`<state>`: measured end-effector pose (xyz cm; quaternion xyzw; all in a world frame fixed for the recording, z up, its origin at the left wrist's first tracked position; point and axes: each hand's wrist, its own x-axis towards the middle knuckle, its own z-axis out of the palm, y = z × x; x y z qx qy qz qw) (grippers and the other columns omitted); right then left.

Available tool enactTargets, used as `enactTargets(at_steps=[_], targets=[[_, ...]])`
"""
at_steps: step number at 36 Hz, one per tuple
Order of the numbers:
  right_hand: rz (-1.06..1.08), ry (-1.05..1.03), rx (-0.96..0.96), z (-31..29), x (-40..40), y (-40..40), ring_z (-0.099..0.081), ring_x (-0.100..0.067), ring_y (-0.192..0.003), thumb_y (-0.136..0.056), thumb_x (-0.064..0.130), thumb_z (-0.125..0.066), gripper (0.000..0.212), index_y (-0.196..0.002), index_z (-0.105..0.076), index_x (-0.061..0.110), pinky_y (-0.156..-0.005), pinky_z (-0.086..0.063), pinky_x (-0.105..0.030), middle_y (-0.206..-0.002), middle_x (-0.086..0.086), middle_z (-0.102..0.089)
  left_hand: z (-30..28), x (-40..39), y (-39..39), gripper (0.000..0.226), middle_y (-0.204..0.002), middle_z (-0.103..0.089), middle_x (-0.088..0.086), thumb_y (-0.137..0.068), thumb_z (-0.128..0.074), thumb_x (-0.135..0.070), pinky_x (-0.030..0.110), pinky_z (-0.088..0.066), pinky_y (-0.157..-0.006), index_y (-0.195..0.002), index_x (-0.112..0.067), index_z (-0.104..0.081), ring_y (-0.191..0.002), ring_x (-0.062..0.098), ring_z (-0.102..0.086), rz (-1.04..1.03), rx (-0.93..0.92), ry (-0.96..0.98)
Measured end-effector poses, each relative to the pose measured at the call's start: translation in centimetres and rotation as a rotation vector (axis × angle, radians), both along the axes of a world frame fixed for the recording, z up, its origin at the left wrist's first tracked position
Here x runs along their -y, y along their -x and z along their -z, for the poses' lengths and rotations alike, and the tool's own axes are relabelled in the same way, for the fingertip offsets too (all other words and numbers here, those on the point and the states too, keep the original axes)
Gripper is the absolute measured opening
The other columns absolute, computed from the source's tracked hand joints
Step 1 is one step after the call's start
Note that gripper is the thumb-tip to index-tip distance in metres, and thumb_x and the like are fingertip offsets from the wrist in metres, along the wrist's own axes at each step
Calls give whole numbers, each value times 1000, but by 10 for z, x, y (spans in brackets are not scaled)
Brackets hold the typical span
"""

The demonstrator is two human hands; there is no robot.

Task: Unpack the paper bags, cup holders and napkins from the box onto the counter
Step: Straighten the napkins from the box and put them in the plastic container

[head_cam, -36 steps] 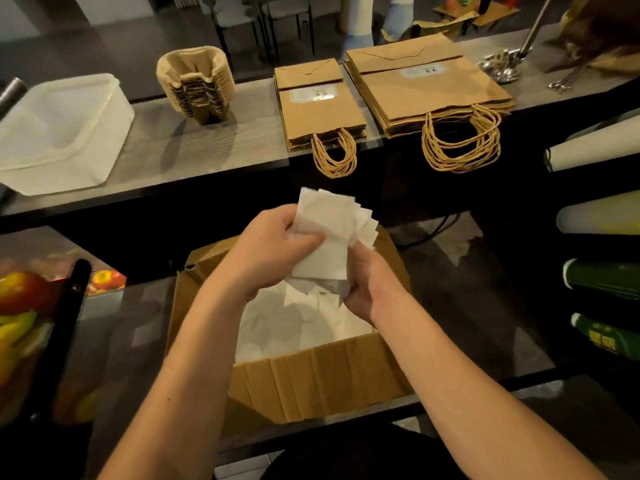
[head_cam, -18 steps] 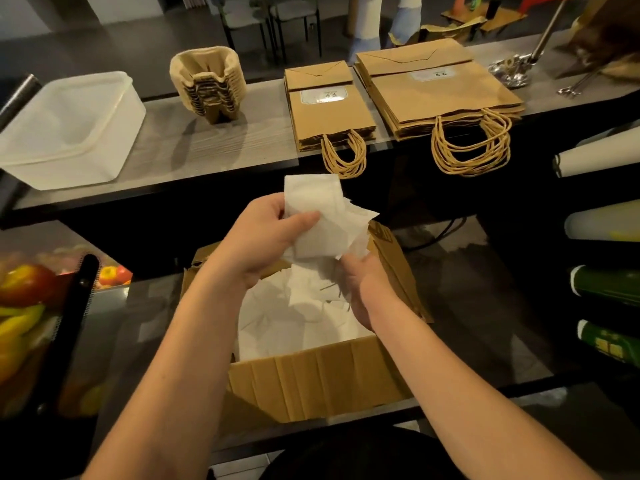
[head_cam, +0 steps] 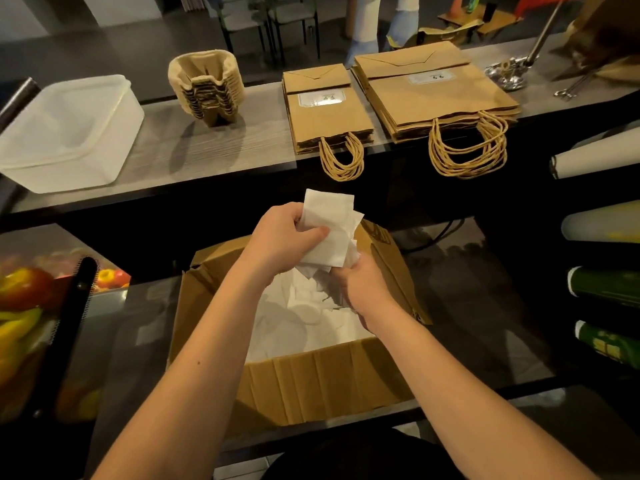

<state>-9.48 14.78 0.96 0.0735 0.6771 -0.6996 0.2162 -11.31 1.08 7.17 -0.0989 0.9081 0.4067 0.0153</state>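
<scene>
Napkins point(head_cam: 329, 230), bunched above the open box point(head_cam: 329, 386), pinched by the left hand point(head_cam: 284, 240); right hand point(head_cam: 363, 285) grips the bunch's lower end. Counter point(head_cam: 242, 143) at twelve o'clock. Risk: loose sheets could slip from the uneven bunch.

Over the open box point(head_cam: 322, 386) both hands grip a wad of white napkins point(head_cam: 330, 226) — left hand point(head_cam: 282, 242) above, right hand point(head_cam: 363, 289) below — while cup holders point(head_cam: 206, 88) and two stacks of paper bags point(head_cam: 329, 112) lie on the worktop point(head_cam: 242, 140).
</scene>
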Motion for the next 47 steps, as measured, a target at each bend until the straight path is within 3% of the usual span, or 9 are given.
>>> enactTargets(at_steps=[4, 11, 14, 18, 20, 25, 28, 37, 47], targets=[[12, 6, 29, -1, -3, -1, -64, -15, -87, -101, 28, -63, 18, -118, -60, 25, -55, -51, -18, -96, 2, -67, 2, 1, -7, 31, -110, -64, -12, -91, -73, -31, 23, -51, -82, -120, -24, -65, -101, 7, -61, -2, -137, -14], [118, 215, 244, -12, 1, 3, -71, -17, -66, -102, 28, -61, 24, -115, -69, 11, -67, -54, -34, -78, 0, -77, -15, 6, -26, 28, -102, -69, -16, -91, -73, -17, 11, -53, -62, -111, -34, -60, -89, -6, -68, -31, -160, -427], [96, 390, 241, -16, -2, 2, -77, -21, -74, -106, 18, -52, 19, -103, -71, 15, -90, -57, -53, -83, -3, -79, -14, 4, -28, 36, -107, -62, -19, -92, -72, -23, 11, -53, -60, -122, -32, -53, -91, 0, -64, -11, -69, -285], [4, 422, 205, -23, 2, -1, -77, -22, -85, -107, 27, -51, 26, -122, -69, 14, -65, -62, -35, -103, -8, -78, -11, 0, -28, 44, -116, -55, -15, -94, -70, -26, 14, -50, -70, -134, -27, -51, -99, 4, -57, -82, -101, -94], [5, 472, 219, -28, 6, 0, -76, -27, -97, -107, 39, -48, 34, -126, -67, 19, -77, -63, -42, -111, -9, -77, -11, 0, -27, 45, -115, -52, -16, -94, -70, -28, 12, -44, -72, -135, -27, -51, -103, 4, -54, -87, -133, -5], [1, 651, 310, -47, 20, 6, -73, -33, -107, -96, 72, -36, 63, -124, -67, 25, -96, -54, -54, -119, -14, -75, -15, 13, -23, 69, -140, -42, -6, -90, -72, -38, 31, -35, -107, -149, -30, -37, -130, 15, -36, -139, -173, 203], [-32, 642, 299, -58, 29, 10, -74, -34, -103, -98, 57, -51, 47, -119, -70, 19, -95, -55, -54, -115, -16, -76, -25, 23, -19, 87, -157, -32, -1, -91, -69, -46, 45, -36, -116, -159, -26, -18, -143, 21, -32, -223, -47, 5], [-63, 531, 100, -83, 73, 42, -72, -32, -109, -99, 30, -64, 36, -134, -62, 26, -84, -62, -50, -119, -12, -74, -45, 51, -10, 51, -113, -54, -18, -98, -52, -56, 10, -50, -51, -140, -32, -35, -95, 4, -58, -145, 23, -295], [-151, 396, -224, -123, 115, 107, -69, -20, -113, -91, 24, -74, 38, -128, -64, 25, -96, -58, -42, -118, -1, -75, -98, 115, 31, 49, -115, -61, -19, -89, -69, -56, 33, -55, -87, -127, -36, -46, -105, 3, -60, -105, -247, -127]])
